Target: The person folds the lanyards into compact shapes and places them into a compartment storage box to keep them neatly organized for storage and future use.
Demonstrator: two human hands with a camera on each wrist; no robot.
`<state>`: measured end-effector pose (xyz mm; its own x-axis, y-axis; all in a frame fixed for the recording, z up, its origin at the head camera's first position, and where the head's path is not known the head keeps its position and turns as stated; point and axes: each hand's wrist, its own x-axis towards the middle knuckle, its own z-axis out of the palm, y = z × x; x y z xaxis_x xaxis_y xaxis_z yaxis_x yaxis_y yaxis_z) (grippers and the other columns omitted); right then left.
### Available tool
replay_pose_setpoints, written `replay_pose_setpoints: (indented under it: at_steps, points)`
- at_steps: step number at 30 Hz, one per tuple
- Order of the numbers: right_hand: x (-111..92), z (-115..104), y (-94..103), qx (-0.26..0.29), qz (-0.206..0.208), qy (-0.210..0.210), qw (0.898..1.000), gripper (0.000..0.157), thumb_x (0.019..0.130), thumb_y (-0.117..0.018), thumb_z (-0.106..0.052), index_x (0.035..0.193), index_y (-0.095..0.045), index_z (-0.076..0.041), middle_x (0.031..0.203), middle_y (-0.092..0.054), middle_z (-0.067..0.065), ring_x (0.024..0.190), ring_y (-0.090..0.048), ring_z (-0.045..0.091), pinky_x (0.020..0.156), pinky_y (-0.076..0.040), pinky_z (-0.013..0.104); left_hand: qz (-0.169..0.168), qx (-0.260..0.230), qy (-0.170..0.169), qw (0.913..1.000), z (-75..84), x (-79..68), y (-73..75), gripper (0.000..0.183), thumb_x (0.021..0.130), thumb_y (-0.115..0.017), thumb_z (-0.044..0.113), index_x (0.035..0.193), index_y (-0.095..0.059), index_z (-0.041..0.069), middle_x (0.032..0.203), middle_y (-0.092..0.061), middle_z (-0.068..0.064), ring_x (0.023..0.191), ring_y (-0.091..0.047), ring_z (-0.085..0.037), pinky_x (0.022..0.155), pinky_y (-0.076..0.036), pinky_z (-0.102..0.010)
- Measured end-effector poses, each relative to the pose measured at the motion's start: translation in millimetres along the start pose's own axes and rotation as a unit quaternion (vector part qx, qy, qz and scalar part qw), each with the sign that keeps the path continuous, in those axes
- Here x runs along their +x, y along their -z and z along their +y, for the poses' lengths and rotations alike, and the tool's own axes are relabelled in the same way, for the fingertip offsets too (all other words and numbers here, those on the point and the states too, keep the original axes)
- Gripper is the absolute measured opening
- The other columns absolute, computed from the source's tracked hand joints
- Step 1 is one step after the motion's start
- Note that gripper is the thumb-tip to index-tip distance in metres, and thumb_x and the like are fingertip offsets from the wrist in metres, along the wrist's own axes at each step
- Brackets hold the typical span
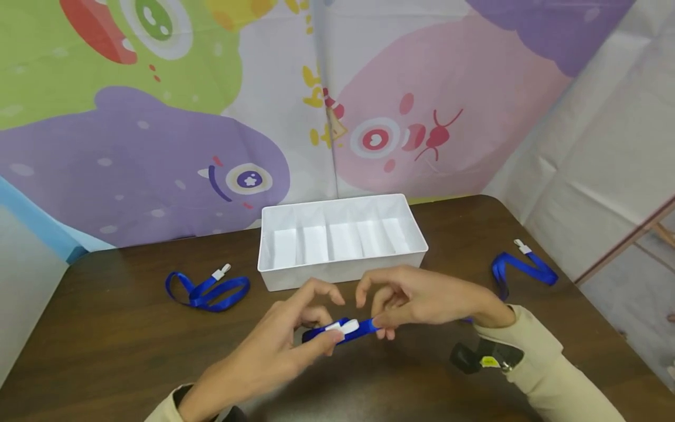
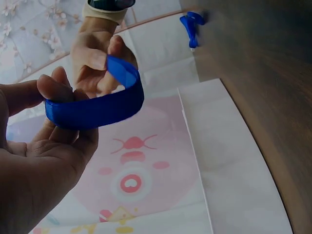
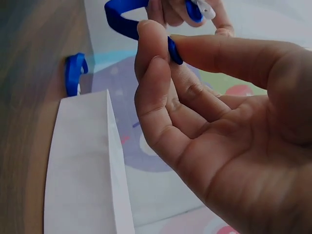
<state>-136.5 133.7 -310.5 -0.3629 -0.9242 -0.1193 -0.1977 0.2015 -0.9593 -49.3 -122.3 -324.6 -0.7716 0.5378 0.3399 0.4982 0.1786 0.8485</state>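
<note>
Just on the near side of the white plastic box with five compartments (image 1: 295, 276), a folded blue ribbon lanyard (image 1: 364, 329) is held up in front of me. My left hand (image 1: 279, 346) pinches its folded end, thumb tip at the white plastic clip (image 1: 350, 326), and my right hand (image 1: 422, 296) nips the opposite end between thumb and finger; neither is spread wide. Between them the lanyard runs left to right, its long axis roughly along the box's near long wall, bowed rather than flat. The box lies forward of both hands, and I cannot tell which is nearer to it. On the brown wooden worktop (image 1: 105, 328), a loosely looped blue lanyard (image 1: 200, 300) rests near the box's left end, and a bent blue lanyard (image 1: 545, 274) well off its right end.
</note>
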Motion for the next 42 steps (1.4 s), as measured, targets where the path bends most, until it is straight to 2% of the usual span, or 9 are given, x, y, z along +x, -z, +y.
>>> replay_pose_setpoints:
  at_steps: [2,6,10,22,25,29,32,36,42]
  points:
    - [2,1,-2.0,0.016,-0.001,0.011,1.000,0.022,0.096,-0.063,-0.003,0.117,-0.054,0.000,0.086,-0.071,0.015,0.077,-0.070,0.030,0.072,-0.059,0.047,-0.003,-0.003,0.002,1.0000,-1.0,1.5,-1.8,0.028,0.097,-0.065,0.011,0.115,-0.045,0.017,0.074,-0.064,0.011,0.053,-0.040,0.004,0.035,-0.026,-0.019]
    - [6,2,-6.1,0.033,-0.009,0.035,0.999,0.019,0.097,-0.061,-0.001,0.116,-0.058,0.002,0.089,-0.071,0.017,0.077,-0.071,0.023,0.072,-0.059,0.046,-0.012,0.002,-0.001,0.9999,-3.2,4.3,-4.1,0.023,0.098,-0.064,0.012,0.106,-0.043,0.013,0.073,-0.065,0.010,0.061,-0.054,-0.001,0.045,-0.038,-0.020]
    - [8,1,-9.5,0.029,-0.018,0.047,0.998,0.020,0.097,-0.062,-0.003,0.117,-0.062,-0.002,0.089,-0.072,0.015,0.077,-0.071,0.021,0.071,-0.060,0.045,-0.023,0.014,0.001,0.9996,-5.2,6.0,-5.2,0.020,0.100,-0.061,0.014,0.103,-0.041,0.013,0.075,-0.067,0.008,0.069,-0.062,-0.006,0.056,-0.047,-0.024]
    - [12,4,-16.7,0.034,0.001,0.043,0.998,0.018,0.097,-0.065,-0.008,0.114,-0.066,-0.003,0.094,-0.073,0.014,0.073,-0.071,0.027,0.070,-0.060,0.043,-0.026,0.035,-0.012,0.9990,-12.1,7.0,-10.8,0.017,0.101,-0.059,0.013,0.101,-0.043,0.013,0.085,-0.070,0.005,0.073,-0.064,-0.004,0.063,-0.051,-0.025]
    - [11,6,-14.3,0.041,-0.005,0.042,0.998,0.019,0.096,-0.065,-0.008,0.115,-0.066,-0.003,0.093,-0.073,0.015,0.073,-0.071,0.028,0.070,-0.060,0.043,-0.020,0.023,-0.012,0.9995,-12.8,7.0,-11.5,0.018,0.101,-0.060,0.014,0.100,-0.042,0.013,0.083,-0.069,0.006,0.070,-0.063,-0.003,0.059,-0.052,-0.025]
    - [10,11,-6.6,0.074,-0.030,0.044,0.996,0.023,0.095,-0.065,-0.002,0.117,-0.063,0.003,0.092,-0.071,0.020,0.075,-0.071,0.025,0.070,-0.059,0.048,-0.014,-0.023,-0.009,0.9996,-12.9,6.6,-11.0,0.019,0.100,-0.061,0.012,0.101,-0.042,0.013,0.076,-0.067,0.005,0.060,-0.058,-0.003,0.049,-0.050,-0.025]
    - [11,15,-2.1,0.100,-0.032,0.047,0.993,0.020,0.095,-0.064,0.000,0.115,-0.063,0.006,0.092,-0.070,0.023,0.075,-0.071,0.021,0.070,-0.060,0.043,-0.021,-0.043,-0.018,0.9987,-13.3,6.5,-10.6,0.019,0.099,-0.061,0.009,0.101,-0.043,0.012,0.076,-0.067,0.003,0.057,-0.056,-0.003,0.046,-0.050,-0.025]
    - [14,19,-1.8,0.098,-0.015,0.061,0.993,0.013,0.098,-0.060,-0.001,0.109,-0.066,0.005,0.092,-0.070,0.020,0.074,-0.069,0.019,0.068,-0.059,0.032,-0.028,-0.018,-0.033,0.9989,-14.3,7.0,-12.3,0.017,0.099,-0.062,0.010,0.102,-0.045,0.013,0.078,-0.067,0.006,0.065,-0.060,-0.005,0.051,-0.049,-0.022]
    - [16,20,-3.4,0.084,-0.008,0.079,0.993,0.015,0.100,-0.057,-0.003,0.108,-0.067,0.005,0.093,-0.069,0.021,0.075,-0.070,0.021,0.069,-0.060,0.041,-0.016,0.010,-0.033,0.9993,-18.1,6.9,-15.4,0.017,0.099,-0.062,0.010,0.100,-0.045,0.014,0.079,-0.065,0.008,0.074,-0.063,-0.003,0.058,-0.049,-0.023]
